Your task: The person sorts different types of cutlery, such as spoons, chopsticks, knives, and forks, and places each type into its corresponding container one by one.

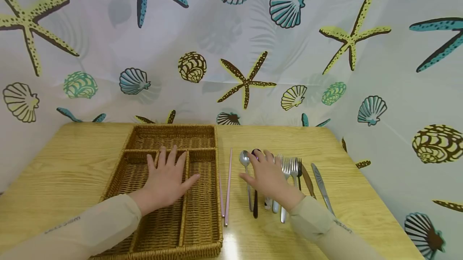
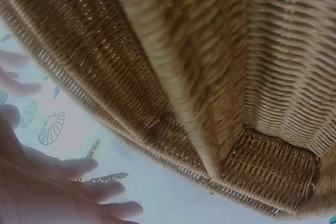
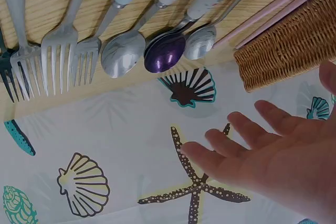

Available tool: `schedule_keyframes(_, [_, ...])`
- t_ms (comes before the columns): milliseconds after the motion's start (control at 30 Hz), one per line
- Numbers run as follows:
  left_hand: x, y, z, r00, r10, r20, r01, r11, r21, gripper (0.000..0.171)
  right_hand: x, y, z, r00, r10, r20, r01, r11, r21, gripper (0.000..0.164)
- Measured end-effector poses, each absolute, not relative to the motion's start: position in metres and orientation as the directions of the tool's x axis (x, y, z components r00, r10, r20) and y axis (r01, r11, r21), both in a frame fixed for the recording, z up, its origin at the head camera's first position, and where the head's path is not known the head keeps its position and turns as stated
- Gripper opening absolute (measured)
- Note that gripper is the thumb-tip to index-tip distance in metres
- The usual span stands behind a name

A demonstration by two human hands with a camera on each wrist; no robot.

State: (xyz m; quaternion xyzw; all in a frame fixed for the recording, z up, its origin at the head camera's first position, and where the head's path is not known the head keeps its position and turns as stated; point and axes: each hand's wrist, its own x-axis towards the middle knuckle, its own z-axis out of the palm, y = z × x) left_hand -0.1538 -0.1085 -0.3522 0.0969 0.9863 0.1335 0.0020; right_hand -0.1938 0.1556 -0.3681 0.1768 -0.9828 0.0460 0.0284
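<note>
Fingers spread, my left hand (image 1: pixel 164 181) is over the divided wicker basket (image 1: pixel 220 211), above its long compartments; it holds nothing. To its right my right hand (image 1: pixel 269 177) reaches over the row of cutlery with its fingers apart, also holding nothing. Under and beside it lie a silver spoon (image 1: pixel 244 158), a purple-bowled spoon (image 3: pixel 165 55) and another silver spoon (image 3: pixel 122 55), partly hidden in the head view. Several forks (image 3: pixel 59 51) come after them, one of them dark. A brown-looking knife (image 1: pixel 308 179) and a silver table knife (image 1: pixel 323 187) lie rightmost.
Two pink chopsticks (image 1: pixel 228 191) lie between the basket and the spoons, close along the basket's right wall. Wooden tabletop (image 1: pixel 361 220) surrounds everything. A white curtain (image 1: pixel 162 91) printed with shells and starfish hangs behind the table and at its sides.
</note>
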Motion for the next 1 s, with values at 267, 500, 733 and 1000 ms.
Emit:
schedule_keyframes(267, [-0.151,-0.104,-0.350,-0.978,0.206,0.001,0.200,0.946,0.256,0.071,-0.220,0.153,-0.380,-0.797,-0.581,0.165,-0.566,0.814,0.131,0.022])
schedule_keyframes(500, [-0.152,-0.102,-0.349,-0.978,0.211,-0.008,0.202,0.948,0.244,0.071,-0.241,0.147,-0.393,-0.601,-0.788,0.133,-0.711,0.603,0.362,0.022])
schedule_keyframes(733, [-0.153,-0.100,-0.349,-0.977,0.211,-0.010,0.201,0.943,0.267,0.071,-0.254,0.136,-0.408,-0.469,-0.883,0.023,-0.768,0.420,0.483,0.010])
schedule_keyframes(1000, [-0.153,-0.098,-0.345,-0.973,0.231,-0.014,0.218,0.937,0.274,0.067,-0.260,0.131,-0.410,-0.323,-0.934,-0.154,-0.730,0.143,0.668,0.018])
